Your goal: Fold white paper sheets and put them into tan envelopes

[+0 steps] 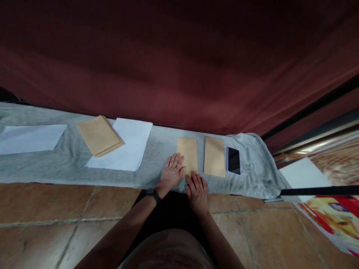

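A brown paper envelope lies flat on the grey cloth in front of me. My left hand, with a dark watch on its wrist, rests at the envelope's left edge, fingers stretched out. At the near end of the same envelope lies my right hand, its fingers extended and fingertips about at the edge. Neither hand grips anything. Just to the right is a second brown envelope, apart from both hands.
A phone lies right of the envelopes on the grey cloth. To the left, stacked brown envelopes overlap white paper sheets; another white sheet lies farther left. A dark red curtain hangs behind. Black bars stand at right.
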A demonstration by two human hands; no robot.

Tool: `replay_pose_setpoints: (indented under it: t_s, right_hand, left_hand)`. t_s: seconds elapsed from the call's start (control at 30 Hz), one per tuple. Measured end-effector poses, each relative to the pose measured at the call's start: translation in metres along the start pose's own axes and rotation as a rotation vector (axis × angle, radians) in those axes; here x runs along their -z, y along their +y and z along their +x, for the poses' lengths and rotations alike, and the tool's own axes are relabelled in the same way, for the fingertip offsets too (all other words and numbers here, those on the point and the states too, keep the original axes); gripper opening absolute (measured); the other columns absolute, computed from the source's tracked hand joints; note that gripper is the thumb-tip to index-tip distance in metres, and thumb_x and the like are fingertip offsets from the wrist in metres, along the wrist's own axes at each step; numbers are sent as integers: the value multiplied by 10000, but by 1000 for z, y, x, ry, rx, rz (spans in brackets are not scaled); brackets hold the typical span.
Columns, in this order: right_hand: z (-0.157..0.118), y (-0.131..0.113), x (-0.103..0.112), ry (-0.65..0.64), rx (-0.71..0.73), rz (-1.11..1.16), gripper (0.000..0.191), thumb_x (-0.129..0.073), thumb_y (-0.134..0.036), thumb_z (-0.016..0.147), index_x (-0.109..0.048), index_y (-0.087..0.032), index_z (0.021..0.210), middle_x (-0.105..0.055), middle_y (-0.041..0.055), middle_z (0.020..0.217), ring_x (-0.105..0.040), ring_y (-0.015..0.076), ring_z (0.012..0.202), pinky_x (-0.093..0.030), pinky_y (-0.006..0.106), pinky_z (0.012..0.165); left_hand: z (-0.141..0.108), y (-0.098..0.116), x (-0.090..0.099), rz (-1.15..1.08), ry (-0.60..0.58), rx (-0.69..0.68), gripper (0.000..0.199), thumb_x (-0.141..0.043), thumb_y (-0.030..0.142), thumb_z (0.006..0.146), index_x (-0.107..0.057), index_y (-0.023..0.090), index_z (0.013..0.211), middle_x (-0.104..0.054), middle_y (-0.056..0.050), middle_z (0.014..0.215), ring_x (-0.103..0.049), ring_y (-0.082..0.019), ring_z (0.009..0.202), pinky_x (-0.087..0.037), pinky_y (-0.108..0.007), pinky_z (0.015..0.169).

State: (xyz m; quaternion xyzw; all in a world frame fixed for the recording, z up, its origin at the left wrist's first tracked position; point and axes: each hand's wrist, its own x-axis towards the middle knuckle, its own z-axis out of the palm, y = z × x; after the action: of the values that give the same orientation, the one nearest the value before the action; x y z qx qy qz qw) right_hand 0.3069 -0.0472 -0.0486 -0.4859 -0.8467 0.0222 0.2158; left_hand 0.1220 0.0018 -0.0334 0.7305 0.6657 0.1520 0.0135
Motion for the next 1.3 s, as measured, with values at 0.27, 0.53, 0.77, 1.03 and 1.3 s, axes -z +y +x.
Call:
replay_pose_setpoints:
  t_s: [0.27, 0.53, 0.77, 1.03, 1.3]
  right_hand:
    - [-2, 2, -3, -9, 36, -8, 467, -391, -238, 1052, -471, -214, 1512, -476, 124, 1566, -413, 263, 1451, -269, 498, 1196]
    - [20, 26, -6, 75, -158, -82, 485, -369, -290, 1047, -465, -183, 1511, -403, 171, 1601, -369, 322, 1460, -350, 529, 1133]
    - [38, 44, -12, 89, -308, -239, 553, -371, -387, 1041, -463, -87, 1496, -474, 266, 1511, -437, 378, 1390, -353, 559, 1105]
    - [41, 46, -12, 22, -322, -352, 503, -396, -356, 1026, -538, -128, 1452, -516, 245, 1479, -500, 361, 1308, -386, 506, 1061]
    - [46, 41, -10, 45, -346, -369, 484, -395, -344, 1026, -534, -156, 1449, -524, 228, 1474, -514, 352, 1278, -396, 499, 1045]
  left_hand:
    - [-42, -7, 3, -88, 58, -219, 464, -366, 241, 1035, -520, 169, 1467, -529, -94, 1532, -464, -204, 1442, -368, -416, 1220]
    - [-56, -8, 9, -72, 34, -274, 427, -465, 381, 1038, -551, 262, 1438, -483, -49, 1574, -444, -210, 1457, -358, -412, 1224]
    - [-56, -9, 6, -82, 72, -273, 418, -463, 370, 1038, -559, 259, 1429, -484, -49, 1574, -447, -213, 1454, -348, -420, 1226]
    - [-57, -8, 1, -106, 103, -249, 409, -467, 387, 1035, -577, 271, 1411, -510, -36, 1556, -455, -203, 1447, -339, -403, 1230]
    - [-56, -2, -1, -60, 78, -244, 394, -452, 335, 1034, -602, 204, 1374, -525, -96, 1538, -459, -239, 1445, -340, -433, 1225]
